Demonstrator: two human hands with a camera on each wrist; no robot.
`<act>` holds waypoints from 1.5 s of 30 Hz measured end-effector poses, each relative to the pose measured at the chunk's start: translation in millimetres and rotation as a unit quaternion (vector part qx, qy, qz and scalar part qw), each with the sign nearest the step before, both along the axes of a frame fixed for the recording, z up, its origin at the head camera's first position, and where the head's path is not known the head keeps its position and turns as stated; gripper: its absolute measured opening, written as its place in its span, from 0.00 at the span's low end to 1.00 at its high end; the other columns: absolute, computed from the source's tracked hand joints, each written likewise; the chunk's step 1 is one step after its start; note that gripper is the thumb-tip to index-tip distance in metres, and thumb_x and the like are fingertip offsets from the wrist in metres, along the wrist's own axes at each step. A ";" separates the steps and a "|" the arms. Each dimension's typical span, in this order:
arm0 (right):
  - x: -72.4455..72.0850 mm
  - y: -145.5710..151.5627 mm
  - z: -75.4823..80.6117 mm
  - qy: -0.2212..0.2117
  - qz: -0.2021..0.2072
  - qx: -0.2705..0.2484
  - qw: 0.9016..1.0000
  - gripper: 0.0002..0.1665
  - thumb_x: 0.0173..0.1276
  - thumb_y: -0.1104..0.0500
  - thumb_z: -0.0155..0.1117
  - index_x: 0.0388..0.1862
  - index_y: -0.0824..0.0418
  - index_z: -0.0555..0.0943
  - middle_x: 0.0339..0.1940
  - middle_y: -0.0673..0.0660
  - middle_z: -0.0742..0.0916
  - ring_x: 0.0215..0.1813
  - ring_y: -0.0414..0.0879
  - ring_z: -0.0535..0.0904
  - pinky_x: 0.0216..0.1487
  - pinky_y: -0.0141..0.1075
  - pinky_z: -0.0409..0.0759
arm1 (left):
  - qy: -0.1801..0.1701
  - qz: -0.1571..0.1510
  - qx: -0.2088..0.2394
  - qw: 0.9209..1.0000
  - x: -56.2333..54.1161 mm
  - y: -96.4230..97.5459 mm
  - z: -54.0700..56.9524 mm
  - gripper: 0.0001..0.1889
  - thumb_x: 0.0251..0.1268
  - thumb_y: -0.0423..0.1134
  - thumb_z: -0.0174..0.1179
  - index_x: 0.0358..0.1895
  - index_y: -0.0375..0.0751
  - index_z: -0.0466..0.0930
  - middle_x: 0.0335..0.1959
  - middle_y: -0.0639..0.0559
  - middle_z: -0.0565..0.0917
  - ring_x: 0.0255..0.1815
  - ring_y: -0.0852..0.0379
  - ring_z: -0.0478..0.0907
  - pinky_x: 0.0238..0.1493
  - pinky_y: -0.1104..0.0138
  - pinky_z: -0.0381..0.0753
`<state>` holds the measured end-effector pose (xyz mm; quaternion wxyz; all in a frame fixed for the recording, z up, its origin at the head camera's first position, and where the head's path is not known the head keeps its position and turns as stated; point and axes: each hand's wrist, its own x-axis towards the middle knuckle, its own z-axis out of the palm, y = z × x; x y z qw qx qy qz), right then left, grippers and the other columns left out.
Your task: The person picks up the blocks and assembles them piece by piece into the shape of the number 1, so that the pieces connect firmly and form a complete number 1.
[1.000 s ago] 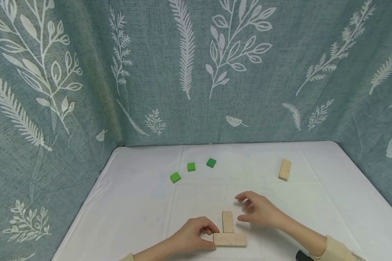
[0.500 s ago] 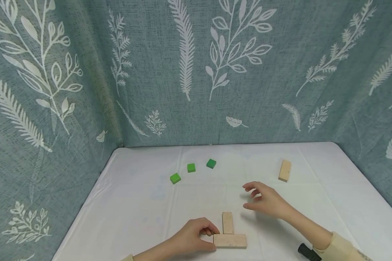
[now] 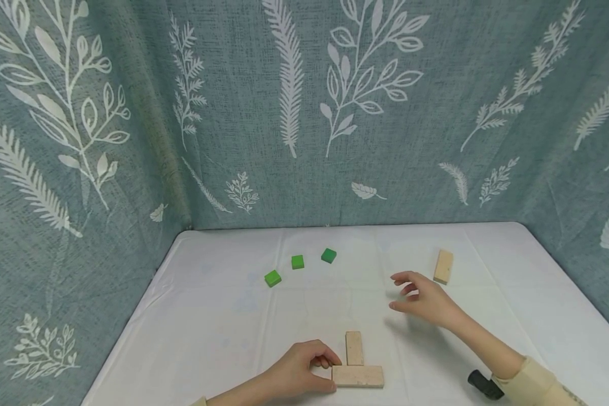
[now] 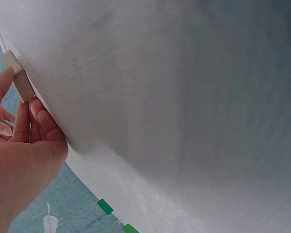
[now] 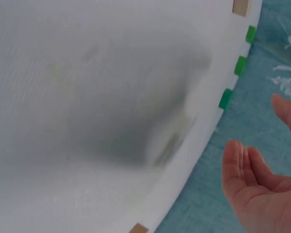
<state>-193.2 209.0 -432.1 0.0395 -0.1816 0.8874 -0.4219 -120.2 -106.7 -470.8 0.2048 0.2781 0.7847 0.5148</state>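
Note:
My left hand (image 3: pixel 304 369) holds the left end of a pale wooden block (image 3: pixel 357 376) that lies crosswise at the near middle of the table. Thumb and fingertips sit at opposite edges of the block (image 4: pixel 24 87) in the left wrist view. Behind it a second wooden block (image 3: pixel 354 348) points away from me, so the pair forms an upside-down T. My right hand (image 3: pixel 421 299) hovers over the table with nothing in it, thumb and fingers spread apart. A third wooden block (image 3: pixel 443 267) lies just beyond it, at the back right.
Several small pieces stand at the back middle: a light green block (image 3: pixel 272 278), another light green block (image 3: pixel 297 261) and a dark green block (image 3: pixel 329 255). A black cylinder (image 3: pixel 485 385) shows beside the right sleeve. A leaf-patterned curtain (image 3: pixel 304 141) borders the white table (image 3: pixel 208 316).
My right hand has moved away from the two joined blocks, rightward and farther back, toward the third wooden block. The left hand keeps its place on the crosswise block.

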 end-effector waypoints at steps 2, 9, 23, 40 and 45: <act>-2.8 3.4 -0.1 -0.004 -0.010 0.004 1.000 0.34 0.60 0.57 0.73 0.61 0.69 0.73 0.54 0.65 0.80 0.49 0.51 0.78 0.48 0.39 0.80 | 0.000 0.000 0.001 1.000 0.0 -0.1 0.1 0.14 0.52 0.33 0.73 0.43 0.41 0.83 0.38 0.62 0.80 0.39 0.68 0.74 0.46 0.72 0.76; -10.7 14.7 -0.6 -0.014 -0.043 0.007 0.999 0.35 0.61 0.57 0.72 0.63 0.69 0.72 0.55 0.66 0.79 0.51 0.53 0.77 0.49 0.40 0.79 | -0.003 -0.002 0.005 1.000 0.0 -0.5 0.7 0.14 0.53 0.33 0.73 0.43 0.42 0.83 0.38 0.62 0.80 0.39 0.67 0.74 0.46 0.72 0.76; -25.7 38.4 -1.7 -0.011 -0.081 0.034 0.996 0.37 0.64 0.53 0.71 0.65 0.71 0.69 0.59 0.69 0.78 0.53 0.57 0.77 0.48 0.47 0.79 | -0.008 0.004 -0.005 1.000 0.6 0.4 1.1 0.14 0.52 0.34 0.73 0.43 0.43 0.84 0.37 0.63 0.80 0.39 0.67 0.74 0.46 0.72 0.75; -45.5 68.6 -7.5 -0.022 -0.102 0.047 0.993 0.41 0.67 0.50 0.67 0.69 0.72 0.64 0.63 0.73 0.73 0.60 0.66 0.71 0.53 0.56 0.75 | -0.004 0.008 -0.005 1.000 0.5 1.4 -0.8 0.14 0.52 0.34 0.73 0.43 0.45 0.84 0.37 0.64 0.80 0.39 0.67 0.74 0.46 0.72 0.76; -49.9 77.6 -8.9 -0.015 -0.108 0.050 0.993 0.42 0.67 0.51 0.67 0.69 0.73 0.63 0.64 0.74 0.71 0.61 0.69 0.69 0.52 0.58 0.74 | 0.001 0.007 -0.006 1.000 0.4 1.3 -0.5 0.14 0.52 0.34 0.73 0.43 0.44 0.84 0.37 0.64 0.80 0.39 0.67 0.74 0.46 0.72 0.76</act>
